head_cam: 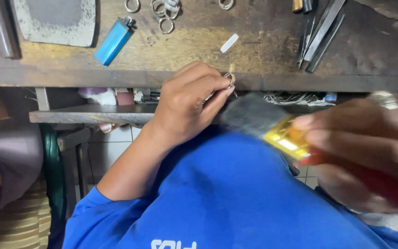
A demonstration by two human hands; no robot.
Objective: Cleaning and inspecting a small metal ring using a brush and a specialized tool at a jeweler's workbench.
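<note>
Two hands: left hand (185, 103) grip pinches ring (229, 78); right hand (365, 152) grip clasps brush (272, 127).

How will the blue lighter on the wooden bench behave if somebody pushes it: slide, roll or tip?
The blue lighter lies flat on its broad side, so it would probably slide, not roll or tip. It looks like thin plastic, likely light. The rough wooden bench may slow it slightly.

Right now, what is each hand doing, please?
Left hand: closed, pinching a small silver metal ring.
Right hand: closed, holding a blurred red-and-yellow tool.
</note>
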